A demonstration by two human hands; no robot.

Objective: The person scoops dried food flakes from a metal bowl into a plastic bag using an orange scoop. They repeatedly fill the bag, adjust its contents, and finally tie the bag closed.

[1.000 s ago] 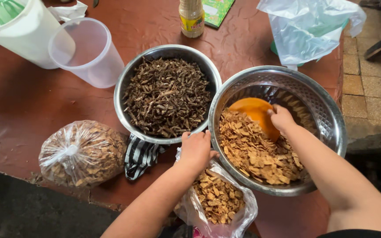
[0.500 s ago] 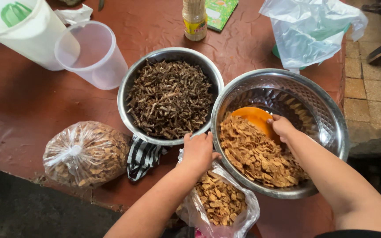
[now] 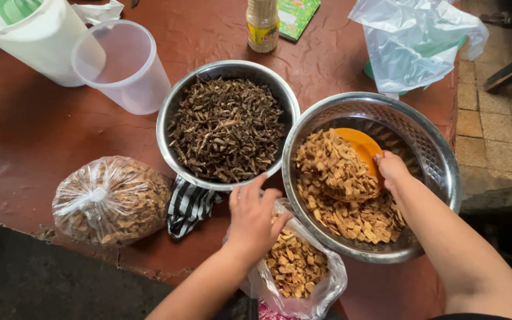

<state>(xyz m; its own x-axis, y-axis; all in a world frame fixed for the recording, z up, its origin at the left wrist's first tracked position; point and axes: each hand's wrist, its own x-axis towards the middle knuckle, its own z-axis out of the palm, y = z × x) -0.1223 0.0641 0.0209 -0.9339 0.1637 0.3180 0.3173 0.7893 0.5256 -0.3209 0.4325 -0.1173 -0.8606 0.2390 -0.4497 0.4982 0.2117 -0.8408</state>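
The right hand (image 3: 391, 169) grips an orange plastic scoop (image 3: 360, 148) heaped with light brown snack chips inside the perforated steel bowl (image 3: 428, 148) at the right of the red counter (image 3: 42, 136). Just near of it, the left hand (image 3: 255, 216), fingers spread, holds the rim of an open clear plastic bag (image 3: 294, 269) partly filled with chips, beside the steel bowl of dark dried pieces (image 3: 226, 124).
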